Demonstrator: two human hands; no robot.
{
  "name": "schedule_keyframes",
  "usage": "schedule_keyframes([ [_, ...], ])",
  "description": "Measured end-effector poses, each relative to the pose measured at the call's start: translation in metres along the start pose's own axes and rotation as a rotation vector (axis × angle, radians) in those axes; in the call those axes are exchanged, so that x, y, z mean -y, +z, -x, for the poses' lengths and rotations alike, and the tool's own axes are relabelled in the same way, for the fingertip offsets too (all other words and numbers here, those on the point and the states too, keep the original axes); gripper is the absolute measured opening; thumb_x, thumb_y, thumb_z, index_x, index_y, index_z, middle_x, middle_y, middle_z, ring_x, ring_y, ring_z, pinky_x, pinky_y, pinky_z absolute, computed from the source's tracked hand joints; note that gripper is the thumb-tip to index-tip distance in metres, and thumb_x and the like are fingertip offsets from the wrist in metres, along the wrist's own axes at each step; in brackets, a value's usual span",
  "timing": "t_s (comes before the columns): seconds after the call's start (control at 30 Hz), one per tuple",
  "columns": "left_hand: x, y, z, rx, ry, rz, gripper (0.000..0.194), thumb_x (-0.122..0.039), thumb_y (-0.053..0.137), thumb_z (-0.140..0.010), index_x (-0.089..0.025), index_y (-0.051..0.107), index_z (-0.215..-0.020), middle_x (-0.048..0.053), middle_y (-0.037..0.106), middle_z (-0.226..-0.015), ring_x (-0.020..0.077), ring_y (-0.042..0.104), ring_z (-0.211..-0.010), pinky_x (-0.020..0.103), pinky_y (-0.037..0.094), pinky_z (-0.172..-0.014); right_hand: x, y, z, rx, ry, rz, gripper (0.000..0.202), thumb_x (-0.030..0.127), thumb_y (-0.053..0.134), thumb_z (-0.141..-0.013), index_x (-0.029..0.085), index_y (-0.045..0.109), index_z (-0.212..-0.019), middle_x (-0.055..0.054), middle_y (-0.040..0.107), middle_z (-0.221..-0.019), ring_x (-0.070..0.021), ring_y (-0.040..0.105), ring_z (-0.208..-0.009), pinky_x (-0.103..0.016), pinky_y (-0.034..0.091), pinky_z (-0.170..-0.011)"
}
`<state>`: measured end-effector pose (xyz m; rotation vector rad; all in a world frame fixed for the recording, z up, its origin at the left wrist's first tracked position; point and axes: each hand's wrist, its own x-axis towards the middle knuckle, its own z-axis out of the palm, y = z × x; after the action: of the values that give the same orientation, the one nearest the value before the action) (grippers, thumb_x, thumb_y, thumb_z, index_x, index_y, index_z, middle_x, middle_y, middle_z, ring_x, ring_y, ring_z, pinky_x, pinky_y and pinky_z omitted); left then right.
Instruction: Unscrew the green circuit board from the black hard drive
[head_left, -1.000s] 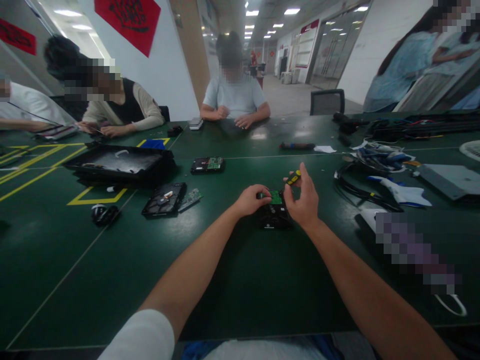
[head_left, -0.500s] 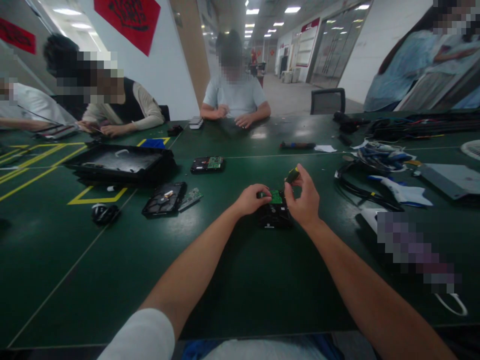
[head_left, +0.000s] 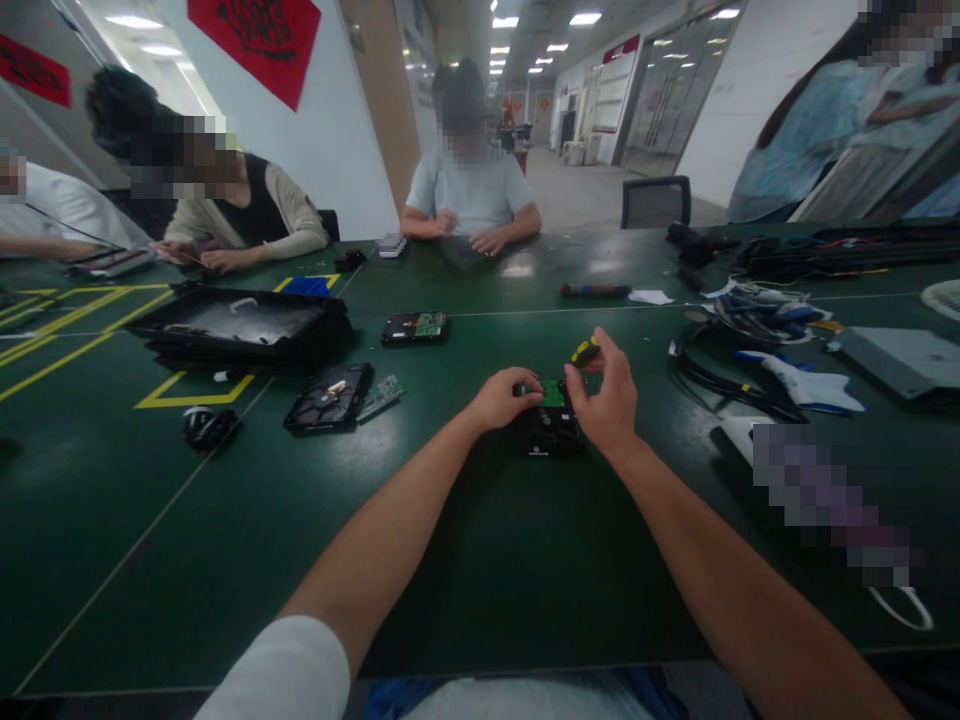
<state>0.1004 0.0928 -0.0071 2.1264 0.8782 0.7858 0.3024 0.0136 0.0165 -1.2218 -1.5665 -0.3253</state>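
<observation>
In front of me on the green table lies a black hard drive [head_left: 551, 432] with a green circuit board [head_left: 553, 393] facing up at its far end. My left hand [head_left: 504, 398] is closed on the drive's left side, thumb and fingers at its edge. My right hand [head_left: 606, 392] holds a screwdriver [head_left: 586, 350] with a dark and yellow handle, tilted over the far right part of the drive. The screwdriver's tip is hidden behind the right hand.
To the left are another drive [head_left: 330, 398], loose circuit board pieces [head_left: 381, 398], a black mouse [head_left: 208, 428] and a black tray [head_left: 240, 330]. Farther back lies another hard drive [head_left: 415, 328]. Cables [head_left: 772, 312] and a grey metal box [head_left: 904, 360] lie right. Several people sit or stand around.
The screwdriver handle has turned in my right hand, showing more yellow now. The right thumb has shifted slightly left; the left hand and drive stay in place.
</observation>
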Motion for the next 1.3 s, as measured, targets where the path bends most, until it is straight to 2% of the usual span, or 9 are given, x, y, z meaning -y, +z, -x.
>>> schedule_keyframes([
  [0.07, 0.0006, 0.0001, 0.0, -0.001, 0.007, -0.001, 0.012, -0.025, 0.078, -0.088, -0.022, 0.078, -0.099, 0.008, 0.073, -0.128, 0.0259, 0.066, -0.122, 0.048, 0.045, -0.116, 0.0, 0.0, -0.0002, -0.003, -0.012, 0.0, 0.067, 0.038, 0.063, -0.099, 0.028, 0.037, -0.16, -0.014, 0.066, -0.13, -0.025, 0.07, -0.093, -0.051, 0.064, -0.09],
  [0.27, 0.0003, 0.0005, -0.0001, -0.001, 0.009, 0.008, 0.01, -0.025, 0.078, -0.088, -0.023, 0.078, -0.098, 0.008, 0.073, -0.127, 0.0258, 0.066, -0.122, 0.048, 0.046, -0.116, -0.0023, 0.0007, 0.0014, 0.024, -0.006, -0.031, 0.069, 0.033, 0.057, -0.101, 0.027, 0.029, -0.164, -0.015, 0.062, -0.144, -0.0246, 0.073, -0.098, -0.05, 0.064, -0.094],
  [0.47, -0.0014, -0.0004, 0.0002, 0.007, 0.002, 0.01, 0.011, -0.023, 0.078, -0.088, -0.022, 0.078, -0.098, 0.008, 0.073, -0.127, 0.0253, 0.066, -0.122, 0.047, 0.046, -0.116, -0.0009, -0.0002, 0.0015, 0.005, -0.018, 0.002, 0.066, 0.04, 0.062, -0.101, 0.028, 0.036, -0.161, -0.015, 0.063, -0.141, -0.027, 0.071, -0.102, -0.05, 0.065, -0.09],
  [0.63, 0.0, 0.0001, 0.0004, -0.004, -0.002, 0.006, 0.01, -0.024, 0.078, -0.087, -0.023, 0.079, -0.098, 0.008, 0.073, -0.127, 0.0258, 0.066, -0.122, 0.048, 0.046, -0.116, 0.0009, -0.0024, -0.0007, 0.015, -0.029, -0.012, 0.065, 0.034, 0.055, -0.104, 0.027, 0.031, -0.164, -0.015, 0.064, -0.139, -0.0257, 0.071, -0.1, -0.051, 0.063, -0.094],
  [0.8, -0.0003, 0.0, 0.0005, -0.001, 0.003, 0.015, 0.011, -0.024, 0.078, -0.087, -0.023, 0.078, -0.098, 0.008, 0.073, -0.128, 0.026, 0.066, -0.122, 0.048, 0.046, -0.116, 0.0025, -0.0034, -0.0014, -0.002, -0.03, -0.019, 0.065, 0.038, 0.062, -0.1, 0.026, 0.038, -0.16, -0.015, 0.062, -0.133, -0.0266, 0.068, -0.099, -0.05, 0.064, -0.087],
  [0.97, -0.0001, 0.0, -0.0001, 0.002, -0.003, 0.015, 0.011, -0.024, 0.078, -0.087, -0.023, 0.078, -0.098, 0.008, 0.073, -0.128, 0.0258, 0.066, -0.122, 0.048, 0.046, -0.116, 0.002, -0.0027, -0.0005, 0.022, -0.006, -0.026, 0.065, 0.036, 0.055, -0.103, 0.027, 0.032, -0.163, -0.015, 0.062, -0.136, -0.0254, 0.069, -0.098, -0.051, 0.063, -0.092],
  [1.13, -0.0004, -0.0003, -0.0003, 0.004, 0.001, 0.004, 0.011, -0.024, 0.078, -0.087, -0.022, 0.078, -0.098, 0.009, 0.072, -0.129, 0.0266, 0.065, -0.122, 0.049, 0.046, -0.116, 0.0015, -0.0029, -0.0012, 0.012, -0.043, -0.021, 0.067, 0.037, 0.062, -0.1, 0.028, 0.036, -0.161, -0.014, 0.062, -0.136, -0.0266, 0.068, -0.102, -0.051, 0.063, -0.091],
  [1.3, -0.0032, 0.0001, 0.0007, -0.005, -0.006, 0.017, 0.009, -0.024, 0.077, -0.089, -0.021, 0.078, -0.098, 0.009, 0.073, -0.128, 0.0253, 0.066, -0.122, 0.047, 0.045, -0.116, 0.0014, -0.0027, -0.0011, 0.026, -0.033, -0.032, 0.067, 0.032, 0.057, -0.102, 0.027, 0.031, -0.164, -0.014, 0.063, -0.131, -0.024, 0.069, -0.094, -0.05, 0.063, -0.091],
])
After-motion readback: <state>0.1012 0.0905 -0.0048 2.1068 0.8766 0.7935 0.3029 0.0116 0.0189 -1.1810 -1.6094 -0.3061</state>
